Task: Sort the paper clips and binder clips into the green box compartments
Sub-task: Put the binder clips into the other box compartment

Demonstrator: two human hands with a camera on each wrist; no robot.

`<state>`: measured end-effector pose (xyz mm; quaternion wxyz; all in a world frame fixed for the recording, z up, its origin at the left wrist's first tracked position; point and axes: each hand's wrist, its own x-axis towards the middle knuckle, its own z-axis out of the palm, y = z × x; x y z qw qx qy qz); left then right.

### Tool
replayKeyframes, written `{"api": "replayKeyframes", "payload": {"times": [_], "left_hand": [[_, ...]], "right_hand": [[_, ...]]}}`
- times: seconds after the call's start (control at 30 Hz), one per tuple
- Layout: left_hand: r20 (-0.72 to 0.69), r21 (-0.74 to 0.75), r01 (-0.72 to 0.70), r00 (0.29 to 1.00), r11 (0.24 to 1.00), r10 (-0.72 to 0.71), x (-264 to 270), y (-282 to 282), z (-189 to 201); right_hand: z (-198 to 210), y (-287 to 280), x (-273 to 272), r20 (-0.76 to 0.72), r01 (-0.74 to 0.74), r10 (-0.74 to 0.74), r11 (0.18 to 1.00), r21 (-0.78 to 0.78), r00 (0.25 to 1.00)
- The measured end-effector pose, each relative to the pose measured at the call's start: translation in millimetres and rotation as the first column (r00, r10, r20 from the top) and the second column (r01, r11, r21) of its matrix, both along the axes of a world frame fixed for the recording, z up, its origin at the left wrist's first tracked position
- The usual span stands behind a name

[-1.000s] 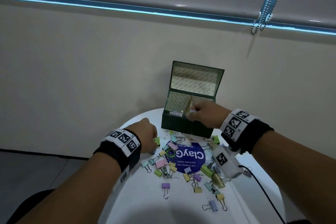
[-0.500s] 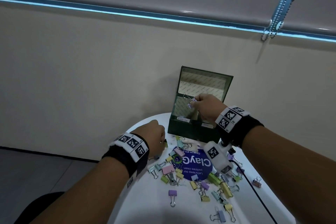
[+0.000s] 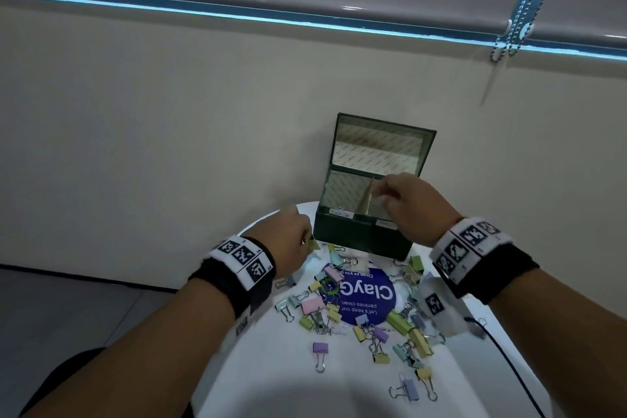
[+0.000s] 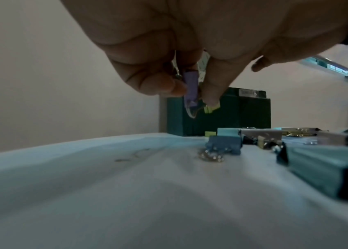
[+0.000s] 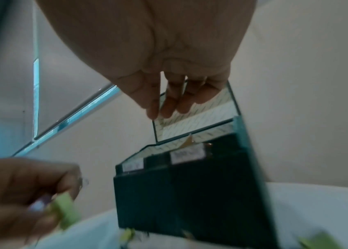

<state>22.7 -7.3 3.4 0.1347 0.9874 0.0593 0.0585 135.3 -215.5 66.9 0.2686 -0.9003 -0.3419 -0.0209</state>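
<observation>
The green box [image 3: 364,237] stands open at the far side of the white table [image 3: 271,370], its lid up and a tan divider [image 3: 368,197] splitting it in two. My right hand [image 3: 381,193] hovers over the box with loose, straight fingers [image 5: 168,104] and holds nothing. Left of the box my left hand [image 3: 300,239] pinches a purple binder clip [image 4: 191,87] and a green binder clip [image 4: 211,107] just above the table. The box [image 4: 228,114] is right behind them. Several pastel binder clips [image 3: 400,322] lie scattered in front of the box.
A blue round sticker [image 3: 373,295] lies under the clip pile. A black cable [image 3: 502,353] runs down the table's right side. The wall stands right behind the box. A blind chain [image 3: 519,10] hangs at the upper right. More clips [image 4: 317,161] lie right of my left hand.
Half a second ago my right hand pinched a purple clip over the box; now its fingers are loose and empty. My left hand has lifted slightly toward the box with its clips.
</observation>
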Motion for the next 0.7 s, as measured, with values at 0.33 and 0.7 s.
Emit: {"api": "replayKeyframes", "payload": {"times": [0.33, 0.7], "left_hand": [[0.206, -0.173, 0.001, 0.978, 0.985, 0.035, 33, -19, 45], [0.174, -0.15, -0.062, 0.981, 0.987, 0.088, 66, -39, 52]], "right_hand": [[-56, -95, 1, 0.061, 0.087, -0.07, 0.933, -0.348, 0.996], [-71, -97, 6, -0.093, 0.111, -0.167, 0.894, -0.435, 0.982]]}}
